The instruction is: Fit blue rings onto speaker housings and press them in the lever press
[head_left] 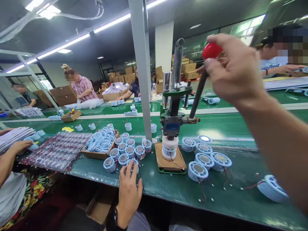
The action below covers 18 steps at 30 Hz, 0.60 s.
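My right hand is wrapped round the red knob of the press lever, raised at the right. Under the head of the green hand press, a white round pad rests on a blue-and-white round part with thin wires, on the brown-topped base plate. My left hand reaches over the table edge, fingers spread, its fingertips touching the nearest light blue cylindrical part of a group. Several finished-looking ringed blue parts lie right of the press.
A cardboard box of blue rings stands left of the group, beside a bagged stack of grey parts. A grey post rises behind. A co-worker's hand is at far left; other people sit across the green belt.
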Each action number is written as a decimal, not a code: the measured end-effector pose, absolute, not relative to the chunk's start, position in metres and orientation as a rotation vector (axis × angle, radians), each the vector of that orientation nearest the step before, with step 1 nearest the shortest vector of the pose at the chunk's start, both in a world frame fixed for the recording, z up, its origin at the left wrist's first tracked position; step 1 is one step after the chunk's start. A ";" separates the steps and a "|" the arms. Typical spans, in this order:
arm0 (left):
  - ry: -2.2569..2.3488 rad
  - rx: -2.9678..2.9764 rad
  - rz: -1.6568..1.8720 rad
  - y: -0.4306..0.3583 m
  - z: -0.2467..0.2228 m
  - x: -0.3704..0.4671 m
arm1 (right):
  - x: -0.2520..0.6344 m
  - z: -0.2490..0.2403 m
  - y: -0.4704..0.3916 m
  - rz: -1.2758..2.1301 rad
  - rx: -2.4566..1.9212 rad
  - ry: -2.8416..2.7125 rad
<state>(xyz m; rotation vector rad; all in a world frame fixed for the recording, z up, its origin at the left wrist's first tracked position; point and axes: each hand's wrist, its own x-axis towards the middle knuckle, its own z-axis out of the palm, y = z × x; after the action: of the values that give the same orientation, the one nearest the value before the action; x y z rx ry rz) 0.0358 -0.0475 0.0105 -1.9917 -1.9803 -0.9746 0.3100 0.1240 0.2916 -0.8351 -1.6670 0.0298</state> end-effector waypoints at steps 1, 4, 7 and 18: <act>-1.996 -1.977 -0.956 -0.051 0.004 0.032 | 0.304 0.278 0.123 0.007 -0.811 -1.624; -2.030 -1.986 -0.978 -0.053 -0.008 0.039 | 0.282 0.194 0.104 0.120 -0.726 -1.408; -2.036 -2.118 -1.028 -0.048 -0.003 0.062 | 0.258 0.094 0.090 0.309 -0.879 -1.289; -2.009 -1.834 -1.004 0.021 0.104 -0.060 | 0.209 0.017 0.095 0.508 -1.213 -1.184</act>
<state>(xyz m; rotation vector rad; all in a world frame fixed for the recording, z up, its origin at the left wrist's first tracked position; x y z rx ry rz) -0.0598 0.0209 0.1041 -1.8335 -2.0094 -1.0042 0.2089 0.0946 0.0172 -1.2128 -1.1837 0.5077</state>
